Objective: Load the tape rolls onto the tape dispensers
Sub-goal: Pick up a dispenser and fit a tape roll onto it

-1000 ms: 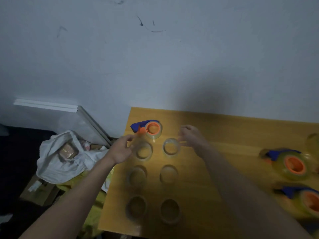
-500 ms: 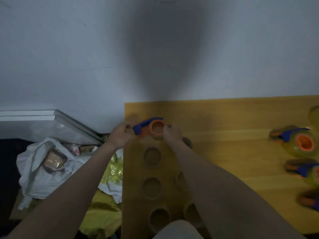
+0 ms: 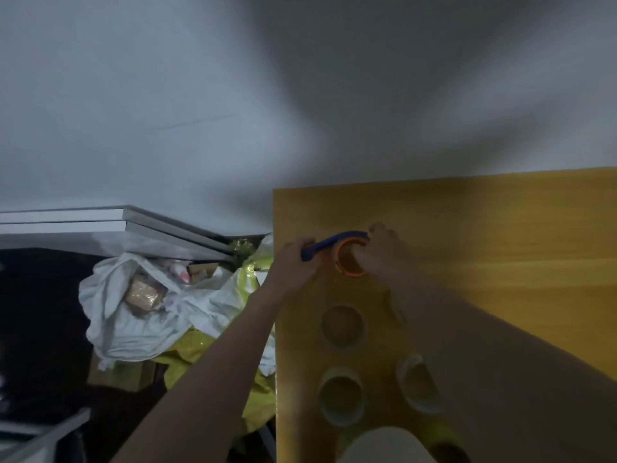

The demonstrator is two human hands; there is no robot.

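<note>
Left hand (image 3: 293, 259) grip curled round tape dispenser (image 3: 340, 250) handle; right hand (image 3: 384, 250) fingers curled on its orange hub

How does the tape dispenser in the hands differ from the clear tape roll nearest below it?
The tape dispenser is blue and orange; the tape roll is clear. The dispenser is held, left hand gripping its blue handle and right hand at its orange hub, while the roll lies flat and untouched. Both are at the left end of the yellow table.

Dim, soft picture with motion blur; a broad shadow spreads over the wall (image 3: 417, 95), and the bench (image 3: 517, 235) is brightest at right
</note>
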